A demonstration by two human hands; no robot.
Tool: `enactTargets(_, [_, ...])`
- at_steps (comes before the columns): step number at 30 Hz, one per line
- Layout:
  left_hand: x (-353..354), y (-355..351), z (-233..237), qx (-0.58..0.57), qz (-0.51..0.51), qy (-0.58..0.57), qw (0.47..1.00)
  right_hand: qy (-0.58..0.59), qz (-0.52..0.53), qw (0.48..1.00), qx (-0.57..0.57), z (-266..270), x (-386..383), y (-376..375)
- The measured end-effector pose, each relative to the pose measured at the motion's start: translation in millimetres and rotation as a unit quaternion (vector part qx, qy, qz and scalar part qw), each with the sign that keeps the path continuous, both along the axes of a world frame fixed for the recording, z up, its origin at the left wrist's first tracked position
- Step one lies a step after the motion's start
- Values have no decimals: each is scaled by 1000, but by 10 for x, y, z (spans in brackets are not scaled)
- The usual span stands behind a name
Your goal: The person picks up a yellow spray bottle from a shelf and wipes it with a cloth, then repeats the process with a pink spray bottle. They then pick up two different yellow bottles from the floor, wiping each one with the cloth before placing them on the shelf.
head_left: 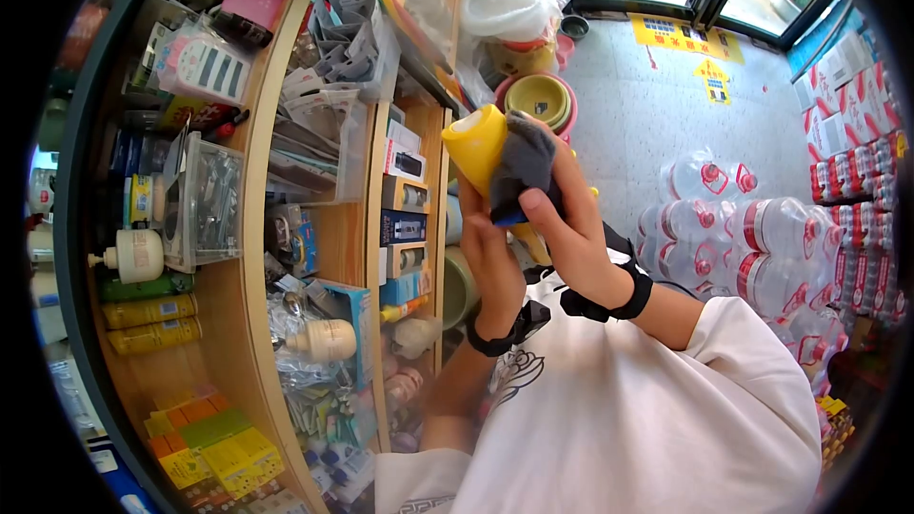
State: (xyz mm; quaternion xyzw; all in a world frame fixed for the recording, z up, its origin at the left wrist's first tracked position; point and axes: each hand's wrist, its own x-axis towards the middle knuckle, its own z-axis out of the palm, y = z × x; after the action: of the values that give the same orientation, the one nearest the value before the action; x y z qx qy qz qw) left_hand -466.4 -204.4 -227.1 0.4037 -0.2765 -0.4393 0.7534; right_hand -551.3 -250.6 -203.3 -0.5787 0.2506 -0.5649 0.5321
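In the head view I hold a yellow bottle (473, 146) up in front of my chest, tilted, with its end toward the upper left. My left hand (490, 262) is closed round its lower part. My right hand (576, 228) grips a dark grey cloth (526, 160) and presses it against the bottle's side, thumb on the near face of the cloth. The cloth covers much of the bottle, so its label and far side are hidden. Both wrists wear black bands. Wooden shelves (255, 228) stand close on the left of my hands.
The shelves hold a clear bin of metal parts (211, 200), yellow cans (152, 324), a cream pump bottle (328, 338) and small boxes. Nested basins (538, 100) stand on the floor ahead. Stacked water jugs (752, 238) and drink packs (862, 181) are to the right, near a glass door.
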Motion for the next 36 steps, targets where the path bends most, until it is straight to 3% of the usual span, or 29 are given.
enactTargets(1, [30,8,-25,-1,0,0,1000,-21,11,999,37,10,-3,0])
enactTargets(3, [116,37,-102,-51,-40,-141,988,-44,15,997,66,40,5,9])
enactTargets(7, [126,81,-90,-34,-91,-203,974,-96,19,987,125,91,23,41])
enactTargets(11, [159,83,-156,-38,-63,-238,969,-96,-11,989,116,58,77,61])
enactTargets(13, [235,61,-134,-38,-25,-357,933,-72,-7,990,125,35,74,57])
enactTargets(14, [249,63,-96,-35,-25,-355,934,-49,-4,989,137,19,59,67])
enactTargets(16, [266,55,19,-3,-36,-248,968,-29,19,989,145,-134,20,73])
enactTargets(18, [338,23,23,-1,-53,-250,967,-10,44,988,145,-250,16,42])
enactTargets(20, [396,31,-66,-11,-97,-283,954,-69,50,981,175,-326,41,73])
enactTargets(24, [345,48,25,-62,-126,-116,983,-92,58,972,210,-253,90,-5])
enactTargets(26, [360,48,-93,-32,-81,-152,985,-93,50,976,190,-196,149,38])
enactTargets(28, [400,68,-199,-2,-35,-187,982,-12,34,995,92,-160,173,98])
enactTargets(31, [445,65,-171,-25,-60,-68,996,-19,3,997,77,-249,192,188])
enactTargets(35, [428,74,-29,-16,-63,-102,993,11,-8,999,45,-312,168,210])
enactTargets(36, [420,48,18,-10,-75,-64,995,20,-10,1000,21,-321,171,209])
